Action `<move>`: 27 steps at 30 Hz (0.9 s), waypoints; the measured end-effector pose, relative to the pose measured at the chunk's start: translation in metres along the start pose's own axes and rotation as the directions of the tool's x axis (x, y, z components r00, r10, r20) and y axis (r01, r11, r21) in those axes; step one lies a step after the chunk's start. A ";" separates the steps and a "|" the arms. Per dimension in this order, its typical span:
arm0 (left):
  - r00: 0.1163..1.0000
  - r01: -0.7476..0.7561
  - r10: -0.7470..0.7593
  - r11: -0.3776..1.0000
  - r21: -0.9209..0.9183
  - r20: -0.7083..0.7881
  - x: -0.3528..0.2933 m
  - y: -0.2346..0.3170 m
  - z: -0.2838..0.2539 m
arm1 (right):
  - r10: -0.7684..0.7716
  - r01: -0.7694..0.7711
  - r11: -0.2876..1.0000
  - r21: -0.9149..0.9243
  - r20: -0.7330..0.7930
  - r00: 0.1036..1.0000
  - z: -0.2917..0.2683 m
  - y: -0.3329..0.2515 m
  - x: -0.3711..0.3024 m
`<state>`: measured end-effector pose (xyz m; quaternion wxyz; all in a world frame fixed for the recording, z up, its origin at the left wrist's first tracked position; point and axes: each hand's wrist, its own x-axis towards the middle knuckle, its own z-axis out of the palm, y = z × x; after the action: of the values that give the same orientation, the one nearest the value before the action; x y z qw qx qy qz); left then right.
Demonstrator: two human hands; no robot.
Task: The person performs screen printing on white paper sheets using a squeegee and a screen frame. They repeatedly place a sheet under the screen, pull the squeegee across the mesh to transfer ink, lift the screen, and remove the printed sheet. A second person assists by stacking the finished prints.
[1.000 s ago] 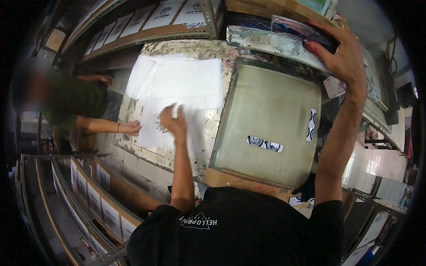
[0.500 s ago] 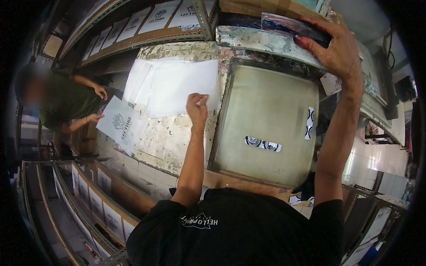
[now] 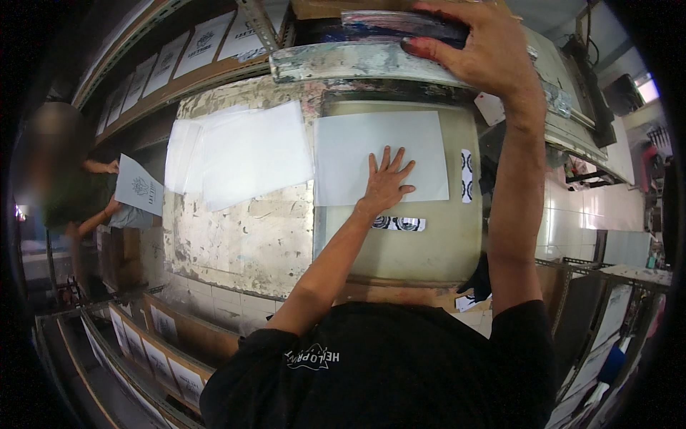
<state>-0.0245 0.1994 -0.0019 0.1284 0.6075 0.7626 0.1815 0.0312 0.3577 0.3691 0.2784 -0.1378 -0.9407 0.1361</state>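
Note:
My left hand (image 3: 387, 177) lies flat with fingers spread on a blank white sheet (image 3: 339, 161). The sheet rests on a greenish printing bed (image 3: 421, 261), over its far part. At the far side, my right hand (image 3: 493, 61) is closed around a long ink-stained squeegee (image 3: 393, 27), its thumb and fingertips smeared dark red. Just below the squeegee runs a paint-spattered frame bar (image 3: 336, 63). Left of the bed, loose blank sheets (image 3: 257, 154) lie on a worn, stained table (image 3: 243, 243).
At the left a co-worker holds a printed sheet (image 3: 136, 187). Racks of printed sheets on boards (image 3: 153, 350) stand at lower left, with a shelf (image 3: 179, 82) at upper left. Patterned strips (image 3: 411, 224) are stuck on the bed. A paint-stained bench (image 3: 582, 136) stands right.
My left hand has moved right from the loose sheets onto the bed, where a blank sheet now lies. My right hand keeps its hold. The co-worker has drawn the printed sheet away.

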 end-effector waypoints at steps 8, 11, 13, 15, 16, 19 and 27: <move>0.994 -0.081 0.081 0.997 0.004 0.075 -0.001 0.035 0.017 | 0.003 -0.005 0.998 -0.060 -0.036 0.999 0.004 0.002 -0.003; 0.993 -0.090 0.087 0.995 0.031 0.085 -0.011 0.041 0.017 | 0.031 -0.031 1.000 0.002 0.009 0.999 0.003 0.000 -0.001; 0.992 -0.107 0.104 0.994 0.030 0.078 -0.018 0.044 0.019 | 0.020 -0.020 1.000 0.014 0.013 1.000 0.003 0.000 -0.001; 0.988 -0.146 0.145 0.989 0.017 0.060 -0.023 0.047 0.020 | 0.013 -0.013 0.999 -0.048 -0.011 1.000 0.000 -0.003 -0.004; 0.985 -0.154 0.156 0.988 -0.031 0.072 -0.025 0.046 0.020 | 0.008 -0.010 0.997 -0.079 -0.022 1.000 -0.002 -0.005 -0.005; 0.994 -0.111 0.108 0.959 -0.260 -0.024 -0.037 0.044 -0.006 | -0.051 0.037 0.985 -0.169 -0.082 0.995 0.011 -0.003 -0.016; 0.620 -0.469 -0.551 0.311 -0.827 -0.559 -0.096 0.030 -0.130 | -0.140 0.130 0.987 -0.094 -0.107 0.984 0.064 -0.013 -0.131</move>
<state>-0.0295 0.0959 0.1256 0.1174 0.2378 0.4884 0.8313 0.0985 0.2899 0.2581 0.3336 -0.0933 -0.9356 0.0679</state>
